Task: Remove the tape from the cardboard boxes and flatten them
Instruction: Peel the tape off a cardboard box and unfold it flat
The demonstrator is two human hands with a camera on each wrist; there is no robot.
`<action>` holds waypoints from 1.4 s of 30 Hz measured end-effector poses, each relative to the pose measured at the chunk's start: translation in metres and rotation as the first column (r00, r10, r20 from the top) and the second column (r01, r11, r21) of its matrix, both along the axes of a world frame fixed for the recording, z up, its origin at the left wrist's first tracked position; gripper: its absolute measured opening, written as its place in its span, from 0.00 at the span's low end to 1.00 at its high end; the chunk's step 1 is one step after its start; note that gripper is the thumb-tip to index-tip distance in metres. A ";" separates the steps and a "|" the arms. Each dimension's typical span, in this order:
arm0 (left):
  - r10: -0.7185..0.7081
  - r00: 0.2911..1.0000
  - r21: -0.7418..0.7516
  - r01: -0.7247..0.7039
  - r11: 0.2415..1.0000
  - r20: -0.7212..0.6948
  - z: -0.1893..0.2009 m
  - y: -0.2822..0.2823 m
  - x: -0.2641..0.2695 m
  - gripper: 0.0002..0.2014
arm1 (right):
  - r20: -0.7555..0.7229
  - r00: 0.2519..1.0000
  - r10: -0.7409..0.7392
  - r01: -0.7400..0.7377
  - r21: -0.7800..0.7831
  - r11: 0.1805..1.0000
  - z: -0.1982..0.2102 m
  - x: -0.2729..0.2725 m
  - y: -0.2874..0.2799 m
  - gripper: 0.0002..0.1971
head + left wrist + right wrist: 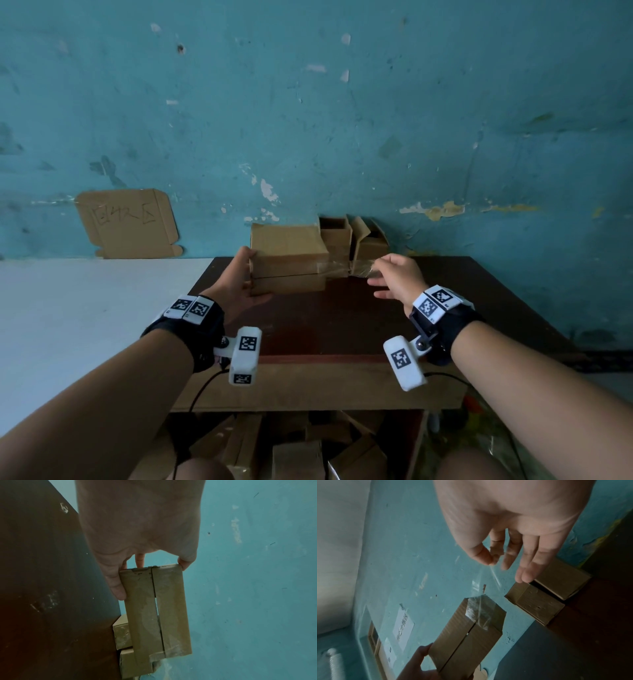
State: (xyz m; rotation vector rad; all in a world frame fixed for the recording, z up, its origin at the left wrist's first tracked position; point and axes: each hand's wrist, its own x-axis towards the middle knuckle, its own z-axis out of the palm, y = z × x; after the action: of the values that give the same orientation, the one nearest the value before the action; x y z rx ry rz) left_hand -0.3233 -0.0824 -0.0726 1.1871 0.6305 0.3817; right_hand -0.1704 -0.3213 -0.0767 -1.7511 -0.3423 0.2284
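Note:
A brown cardboard box [289, 263] is held above the dark table [342, 325], its seamed face toward me. My left hand [241, 279] grips its left end, thumb and fingers curled round the edges, as the left wrist view shows on the box [154, 609]. A strip of clear tape [356, 269] stretches from the box's right end to my right hand [394, 277], which pinches it between thumb and forefinger while the other fingers stay extended. In the right wrist view the tape [481, 607] is still stuck across the box's [467, 635] end.
Two more small cardboard boxes [352, 240], flaps open, stand at the table's back against the blue wall. A flattened cardboard piece with writing [128, 222] leans on the wall at the left above a white surface [85, 308]. More cardboard [291, 445] lies under the table.

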 end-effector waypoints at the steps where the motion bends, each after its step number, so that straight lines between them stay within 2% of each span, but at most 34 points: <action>1: -0.010 1.000 0.000 0.010 1.000 -0.003 0.000 -0.001 -0.001 0.14 | -0.035 0.999 -0.008 0.009 0.023 1.000 -0.001 0.000 0.001 0.08; 5: -0.040 0.999 0.003 0.040 0.999 0.009 0.002 -0.001 -0.003 0.15 | -0.153 0.988 -0.022 0.038 0.098 0.994 -0.004 0.002 -0.002 0.11; 9: -0.038 0.999 0.006 0.038 0.999 0.012 0.006 -0.001 -0.004 0.13 | -0.183 0.981 -0.059 0.083 0.130 0.988 -0.007 0.007 -0.006 0.14; 13: -0.028 1.000 0.010 0.028 1.000 0.013 0.007 0.003 -0.007 0.15 | -0.255 0.963 -0.080 0.134 0.201 0.970 -0.008 0.010 -0.008 0.09; 18: 0.002 1.000 0.015 -0.002 1.000 -0.012 0.002 0.013 -0.015 0.16 | -0.377 0.918 -0.121 0.238 0.280 0.930 -0.013 0.020 -0.020 0.13; 27: 0.038 0.999 -0.009 -0.038 0.999 -0.036 -0.008 0.017 -0.017 0.13 | -0.440 0.887 -0.140 0.284 0.281 0.917 -0.031 0.030 -0.038 0.11; 30: 0.016 0.999 0.008 -0.016 1.000 -0.043 -0.009 0.015 -0.015 0.14 | -0.460 0.876 -0.146 0.287 0.253 0.924 -0.041 0.032 -0.042 0.13; 35: -0.009 0.998 0.046 0.012 0.999 -0.057 -0.012 0.010 -0.012 0.15 | -0.492 0.849 -0.194 0.287 0.119 0.951 -0.058 0.036 -0.042 0.13; 39: -0.030 0.998 0.058 0.034 0.998 -0.061 -0.013 0.005 -0.009 0.15 | -0.456 0.851 -0.259 0.294 0.006 0.956 -0.064 0.042 -0.039 0.23; 42: -0.048 0.996 0.064 0.052 0.997 -0.071 -0.015 0.003 -0.009 0.17 | -0.449 0.865 -0.224 0.227 -0.049 0.973 -0.069 0.043 -0.041 0.23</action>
State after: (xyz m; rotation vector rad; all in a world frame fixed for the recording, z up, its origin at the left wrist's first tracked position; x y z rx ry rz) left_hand -0.3321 -0.0791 -0.0881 1.2814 0.6513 0.3220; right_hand -0.1272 -0.3627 -0.1454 -1.6554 0.2034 0.4542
